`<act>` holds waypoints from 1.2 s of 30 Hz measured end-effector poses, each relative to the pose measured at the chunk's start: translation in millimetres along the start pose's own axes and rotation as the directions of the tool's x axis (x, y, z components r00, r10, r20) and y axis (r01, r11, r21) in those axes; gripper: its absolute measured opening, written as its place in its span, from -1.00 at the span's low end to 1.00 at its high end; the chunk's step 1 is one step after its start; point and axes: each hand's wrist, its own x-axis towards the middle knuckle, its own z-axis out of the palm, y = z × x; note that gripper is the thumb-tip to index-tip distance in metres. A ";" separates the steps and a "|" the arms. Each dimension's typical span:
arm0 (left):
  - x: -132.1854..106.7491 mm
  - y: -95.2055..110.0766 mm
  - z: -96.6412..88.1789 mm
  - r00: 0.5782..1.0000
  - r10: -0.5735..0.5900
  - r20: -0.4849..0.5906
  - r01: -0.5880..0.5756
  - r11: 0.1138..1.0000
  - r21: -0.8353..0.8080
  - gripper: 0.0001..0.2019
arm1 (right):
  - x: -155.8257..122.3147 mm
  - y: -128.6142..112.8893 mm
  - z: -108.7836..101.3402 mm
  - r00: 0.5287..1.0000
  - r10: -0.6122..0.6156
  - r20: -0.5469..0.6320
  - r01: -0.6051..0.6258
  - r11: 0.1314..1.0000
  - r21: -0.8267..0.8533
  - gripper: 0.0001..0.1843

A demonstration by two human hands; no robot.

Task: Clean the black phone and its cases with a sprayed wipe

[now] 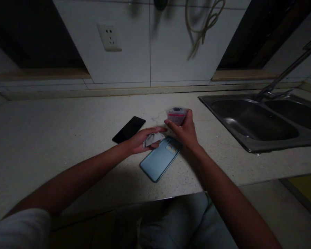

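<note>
My left hand [141,142] curls around a crumpled white wipe [152,139], whose edge shows between the fingers and palm. My right hand [184,130] pinches a small clear packet [176,116] with a red band, its contents unclear. Just below both hands, a smartphone in a pale blue case [159,159] lies back up, its camera cutout toward my right hand. A black glass slab [129,129], probably a phone or screen protector, lies flat left of my left hand. A faint translucent scrap [158,118] rests near the packet.
The speckled stone countertop [67,121] holds everything. A steel double sink [254,121] with a tall faucet [287,71] is to the right. Behind stand a tiled wall with a power socket [109,37] and a hanging pale cable [204,24]. The counter's front edge runs below.
</note>
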 end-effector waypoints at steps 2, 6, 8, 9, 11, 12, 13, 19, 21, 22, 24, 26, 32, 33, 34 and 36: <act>0.2 -0.4 -1.1 1.000 0.005 0.004 -0.005 1.000 0.003 -0.78 | 0.0 -0.3 -0.1 1.000 -0.003 -0.003 0.003 1.000 -0.004 -0.38; 0.7 -0.8 -1.6 1.000 0.004 -0.007 -0.004 1.000 0.010 -0.78 | 0.2 -0.1 -0.2 1.000 -0.007 -0.006 0.007 1.000 -0.011 -0.38; 0.7 -0.6 -1.0 1.000 0.002 -0.009 -0.002 1.000 0.010 -0.77 | 0.3 0.2 -0.1 1.000 -0.006 -0.003 0.006 1.000 -0.011 -0.38; 0.6 -0.4 -0.7 1.000 0.000 -0.007 0.000 1.000 0.008 -0.77 | 0.4 0.3 0.0 1.000 -0.007 -0.003 0.007 1.000 -0.009 -0.38; 0.5 -0.1 -0.2 1.000 0.000 -0.006 0.000 1.000 0.002 -0.78 | 0.5 0.0 0.1 1.000 -0.007 0.001 0.007 1.000 -0.005 -0.38; 0.5 0.0 -0.2 1.000 0.000 -0.008 0.000 1.000 0.000 -0.78 | 0.5 -0.3 0.1 1.000 -0.005 0.002 0.005 1.000 -0.004 -0.38; 0.5 0.1 -0.2 1.000 0.000 -0.010 0.000 1.000 -0.002 -0.79 | 0.4 -0.7 0.1 1.000 -0.001 0.001 0.001 1.000 -0.004 -0.38; 0.9 -0.2 -1.1 1.000 -0.003 -0.006 0.003 1.000 -0.003 -0.81 | 0.1 -2.1 -0.3 1.000 0.007 0.007 -0.007 1.000 0.004 -0.37; 1.0 -0.3 -1.0 1.000 -0.001 -0.005 0.001 1.000 -0.004 -0.81 | 0.1 -2.1 -0.4 1.000 0.000 0.011 0.000 1.000 0.006 -0.37; 1.0 -0.4 -0.8 1.000 0.000 -0.003 0.000 1.000 -0.005 -0.81 | 0.1 -2.1 -0.4 1.000 -0.004 0.011 0.004 1.000 0.006 -0.38; 1.0 -0.3 -0.6 1.000 -0.002 -0.005 0.002 1.000 -0.005 -0.81 | 0.2 -2.1 -0.3 1.000 -0.008 0.008 0.008 1.000 0.003 -0.38; 1.0 0.0 -0.4 1.000 -0.006 -0.013 0.006 1.000 -0.002 -0.80 | 0.2 -2.0 -0.2 1.000 -0.004 0.006 0.004 1.000 -0.003 -0.39; 0.2 0.7 0.5 1.000 -0.015 -0.027 0.014 1.000 -0.014 -0.81 | -1.0 -2.3 -0.8 0.999 -0.029 0.036 0.029 1.000 0.006 -0.40; 0.3 0.6 0.5 1.000 -0.014 -0.021 0.014 1.000 -0.014 -0.81 | -1.3 -2.8 -1.0 0.999 -0.029 0.038 0.028 1.000 0.003 -0.40; 0.4 0.5 0.4 1.000 -0.014 -0.015 0.013 1.000 -0.012 -0.81 | -1.5 -3.4 -1.2 0.999 -0.026 0.039 0.026 1.000 -0.002 -0.40; 0.8 0.2 -0.1 1.000 -0.011 -0.010 0.011 1.000 -0.009 -0.81 | -1.9 -4.9 -1.4 0.999 -0.018 0.033 0.019 1.000 -0.013 -0.39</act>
